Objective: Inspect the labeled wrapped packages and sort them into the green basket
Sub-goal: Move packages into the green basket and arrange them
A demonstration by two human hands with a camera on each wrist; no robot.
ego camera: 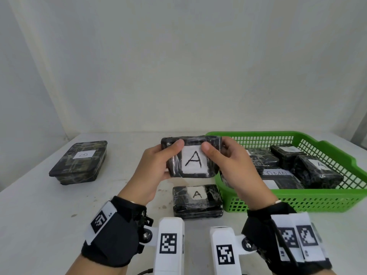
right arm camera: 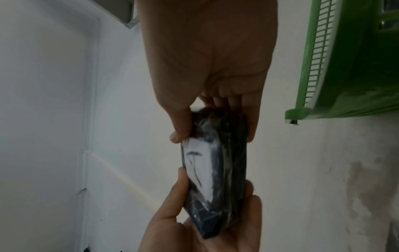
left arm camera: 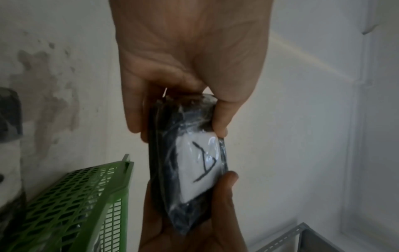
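Observation:
I hold a black film-wrapped package with a white label marked A (ego camera: 193, 161) upright above the table, label facing me. My left hand (ego camera: 162, 161) grips its left end, thumb on the front. My right hand (ego camera: 220, 157) grips its right end the same way. In the left wrist view my left hand (left arm camera: 185, 76) pinches the package (left arm camera: 190, 163) from above; in the right wrist view my right hand (right arm camera: 213, 76) pinches the package (right arm camera: 218, 170). The green basket (ego camera: 297, 202) stands on the right with several wrapped packages inside.
A second package marked A (ego camera: 197, 201) lies on the table just below my hands, against the basket's left front corner. A larger package marked B (ego camera: 79, 162) lies far left. A white wall rises behind the table. The green basket (left arm camera: 75, 204) shows beside the held package.

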